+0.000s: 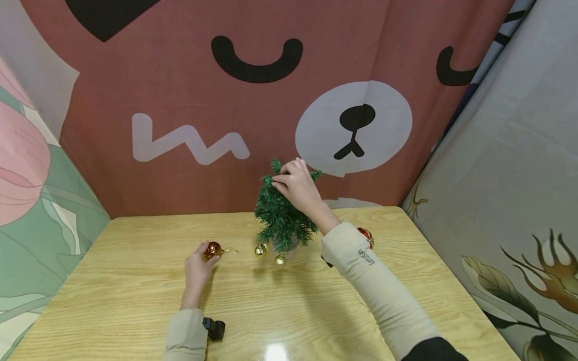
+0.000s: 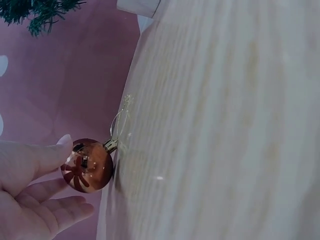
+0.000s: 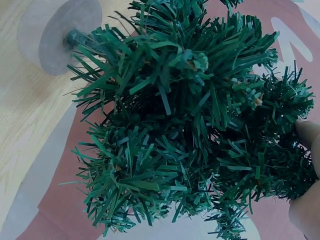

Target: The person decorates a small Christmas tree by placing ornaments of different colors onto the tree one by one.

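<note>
A small artificial Christmas tree (image 1: 277,213) stands near the table's back edge in a pale pot (image 3: 82,37). Two gold baubles hang low on its front, a left one (image 1: 260,249) and a right one (image 1: 280,259). My right hand (image 1: 298,186) is at the upper part of the tree; in the right wrist view its thumb and fingers pinch a green branch (image 3: 280,172) from both sides. Left of the tree, my left hand (image 1: 198,268) holds a shiny copper-coloured bauble (image 2: 87,167) between thumb and fingers, just over the table. From the bauble's gold cap a thin gold loop (image 2: 122,120) extends.
Behind my right sleeve a red ornament (image 1: 367,237) shows in part on the wooden table (image 1: 135,281). A printed cloth (image 1: 180,185) hangs directly behind the table, with other patterned cloths at both sides. A black device (image 1: 214,328) is on my left wrist.
</note>
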A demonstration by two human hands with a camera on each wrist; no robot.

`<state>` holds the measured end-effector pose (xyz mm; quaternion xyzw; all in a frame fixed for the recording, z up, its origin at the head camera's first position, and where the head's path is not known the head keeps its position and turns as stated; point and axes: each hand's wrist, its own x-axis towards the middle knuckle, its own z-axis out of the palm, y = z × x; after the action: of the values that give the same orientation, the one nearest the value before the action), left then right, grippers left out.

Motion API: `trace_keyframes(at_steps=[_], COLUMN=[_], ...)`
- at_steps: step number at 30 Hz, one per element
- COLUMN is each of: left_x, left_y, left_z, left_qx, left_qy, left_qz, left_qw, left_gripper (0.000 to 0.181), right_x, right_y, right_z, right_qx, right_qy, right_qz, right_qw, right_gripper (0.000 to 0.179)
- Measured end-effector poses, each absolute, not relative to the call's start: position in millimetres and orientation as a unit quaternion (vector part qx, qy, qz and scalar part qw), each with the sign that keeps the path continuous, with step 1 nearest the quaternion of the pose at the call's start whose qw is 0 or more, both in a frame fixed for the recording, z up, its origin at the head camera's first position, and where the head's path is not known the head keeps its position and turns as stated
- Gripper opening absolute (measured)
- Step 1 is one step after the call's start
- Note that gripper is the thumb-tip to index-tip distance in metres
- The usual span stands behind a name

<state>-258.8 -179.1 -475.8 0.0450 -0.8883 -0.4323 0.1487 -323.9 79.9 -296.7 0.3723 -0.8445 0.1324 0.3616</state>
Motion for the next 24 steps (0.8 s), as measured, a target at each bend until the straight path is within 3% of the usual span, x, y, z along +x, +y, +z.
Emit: trace_keyframes(at_steps=[5, 16, 24], left_x=[-260.0, -262.6, -263.0], left_y=[-176.3, -173.8, -171.9], left_z=[-473.6, -470.0, -469.7], left_qx=[0.034, 0.085, 0.089], left_qy=[-0.893, -0.891, -0.893], left_qz=[-0.413, -0.422, -0.415], left_qw=[0.174, 0.142, 0.148], left_gripper=[0.051, 0.043, 0.055], right_x=[-324.4, -323.7, -323.2], right_y=[80.3, 79.9, 79.8], right_z=[-296.6, -296.9, -296.6], right_qx=[0.370, 0.367, 0.369], right_qy=[-0.846, -0.850, -0.849], right_qz=[0.130, 0.128, 0.129], right_qw=[0.361, 0.355, 0.357], right_gripper=[0.013, 0.014, 0.014])
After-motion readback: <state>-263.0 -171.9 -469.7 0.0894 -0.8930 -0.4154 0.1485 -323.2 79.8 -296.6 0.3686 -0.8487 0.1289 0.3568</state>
